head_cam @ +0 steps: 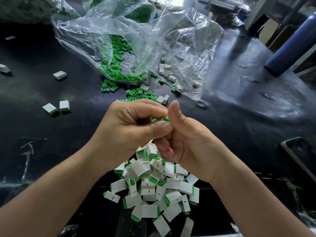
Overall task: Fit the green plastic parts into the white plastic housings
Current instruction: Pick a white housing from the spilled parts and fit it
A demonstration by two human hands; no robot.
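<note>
Above the housings (153,190) heaped on the table, both hands meet. Left hand (133,124) is curled, its fingertips pinching a green part (166,118). Right hand (191,139): thumb against the part, fingers curled under, their hold hidden. Bag (136,40) beyond.

Strong light enters from the far top, where a patch burns out to white. It glares on the clear plastic bags (145,40) and lays pale streaks over the dark tabletop (248,100) at right. The white housings (153,190) in the middle are crisp; the edges bow and the blue bottle (290,45) is smeared.
</note>
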